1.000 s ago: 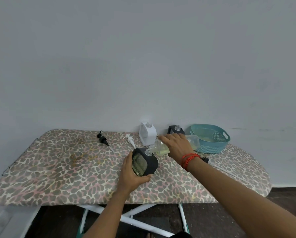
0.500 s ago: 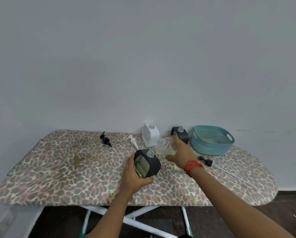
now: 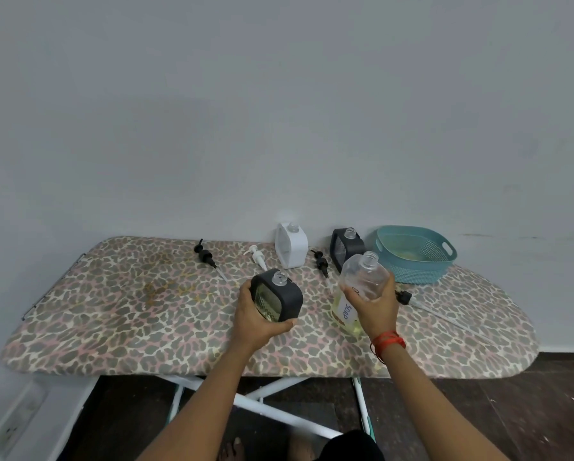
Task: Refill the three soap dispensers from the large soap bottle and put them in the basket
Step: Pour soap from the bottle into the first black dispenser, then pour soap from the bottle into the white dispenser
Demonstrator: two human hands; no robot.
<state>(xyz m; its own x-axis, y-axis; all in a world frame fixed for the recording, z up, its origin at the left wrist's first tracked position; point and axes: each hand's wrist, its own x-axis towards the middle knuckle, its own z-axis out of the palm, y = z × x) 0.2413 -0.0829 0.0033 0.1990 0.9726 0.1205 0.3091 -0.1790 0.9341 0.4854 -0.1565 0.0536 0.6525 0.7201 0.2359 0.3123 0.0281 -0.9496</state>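
Note:
My left hand (image 3: pixel 252 319) grips a dark grey soap dispenser (image 3: pixel 280 299) with no cap on its neck and yellowish soap inside, tilted a little over the board. My right hand (image 3: pixel 377 307) holds the large clear soap bottle (image 3: pixel 359 287) nearly upright, its mouth uncapped and a "SOAP" label facing me. A white dispenser (image 3: pixel 291 245) and a second dark dispenser (image 3: pixel 345 247) stand uncapped at the back. The teal basket (image 3: pixel 415 269) sits at the back right.
All of it rests on a leopard-print ironing board (image 3: pixel 129 311) against a grey wall. Loose pump heads lie on it: a black one (image 3: pixel 206 257), a white one (image 3: pixel 257 256), another black one (image 3: pixel 321 261), and one (image 3: pixel 405 297) behind my right hand.
The large bottle has swung from tipped over the dark dispenser's neck to nearly upright, moving right and away. My left hand still holds the dispenser.

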